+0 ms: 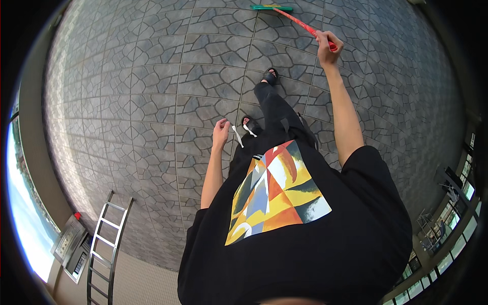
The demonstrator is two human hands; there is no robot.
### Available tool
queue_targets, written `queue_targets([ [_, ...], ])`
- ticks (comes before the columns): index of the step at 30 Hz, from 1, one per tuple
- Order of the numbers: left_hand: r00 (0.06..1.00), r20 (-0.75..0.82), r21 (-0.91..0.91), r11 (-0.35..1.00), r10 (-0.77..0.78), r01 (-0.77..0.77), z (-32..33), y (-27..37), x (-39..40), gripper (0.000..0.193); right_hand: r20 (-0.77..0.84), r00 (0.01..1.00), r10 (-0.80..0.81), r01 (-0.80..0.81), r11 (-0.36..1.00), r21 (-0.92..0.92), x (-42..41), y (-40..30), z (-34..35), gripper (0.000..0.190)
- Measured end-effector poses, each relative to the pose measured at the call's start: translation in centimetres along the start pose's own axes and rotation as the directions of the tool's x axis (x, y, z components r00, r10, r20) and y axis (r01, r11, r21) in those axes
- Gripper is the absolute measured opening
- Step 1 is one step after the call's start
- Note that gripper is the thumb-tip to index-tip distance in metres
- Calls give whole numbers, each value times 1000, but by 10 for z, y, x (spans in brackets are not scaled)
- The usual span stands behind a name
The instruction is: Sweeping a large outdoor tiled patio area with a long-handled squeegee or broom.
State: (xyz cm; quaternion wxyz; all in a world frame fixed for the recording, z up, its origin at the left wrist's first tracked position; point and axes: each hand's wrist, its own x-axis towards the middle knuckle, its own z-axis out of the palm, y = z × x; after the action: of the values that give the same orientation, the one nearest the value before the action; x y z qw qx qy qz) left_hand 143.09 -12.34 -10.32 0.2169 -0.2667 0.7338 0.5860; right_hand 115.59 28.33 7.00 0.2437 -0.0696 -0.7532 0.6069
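Observation:
My right hand (328, 47) is wrapped around the upper end of a red broom handle (295, 21), with the arm stretched out ahead. The handle slants away to a green broom head (263, 7) with yellowish bristles, down at the stone-patterned tile floor (152, 84). Close to my waist, my left hand (221, 134) hangs with loosely curled fingers and nothing visible in it. White drawstrings (237, 136) dangle just to the right of that hand. Below are my feet in black open-toed sandals (271, 76), one ahead of the other.
A metal ladder (108, 244) stands behind me on the left. Near it is a stainless-steel grill-like unit (70, 242) by the low wall (38, 145). Metal-framed furniture (431, 228) and glazed panels (457, 242) line the right side.

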Motion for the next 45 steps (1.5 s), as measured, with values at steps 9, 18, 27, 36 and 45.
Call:
queue_targets([
  [9, 880, 95, 416, 822, -465, 389, -37, -129, -111, 50, -51, 989, 136, -132, 988, 82, -175, -177, -103, 23],
  [18, 971, 193, 521, 853, -141, 20, 21, -79, -47, 46, -196, 979, 64, -18, 974, 224, -174, -223, -141, 32],
  [27, 521, 832, -95, 876, -191, 473, 281, 252, -14, 79, -248, 929, -276, 342, 896, 283, -83, -216, -150, 32],
  [36, 711, 651, -287, 782, -264, 554, 387, 357, 62, 13, 91, 908, -408, 347, 858, 379, 2, -181, -212, 39],
  [45, 857, 492, -145, 957, -150, 251, 399, 372, 227, 53, 62, 985, -161, 143, 965, 220, 23, -46, -120, 34],
])
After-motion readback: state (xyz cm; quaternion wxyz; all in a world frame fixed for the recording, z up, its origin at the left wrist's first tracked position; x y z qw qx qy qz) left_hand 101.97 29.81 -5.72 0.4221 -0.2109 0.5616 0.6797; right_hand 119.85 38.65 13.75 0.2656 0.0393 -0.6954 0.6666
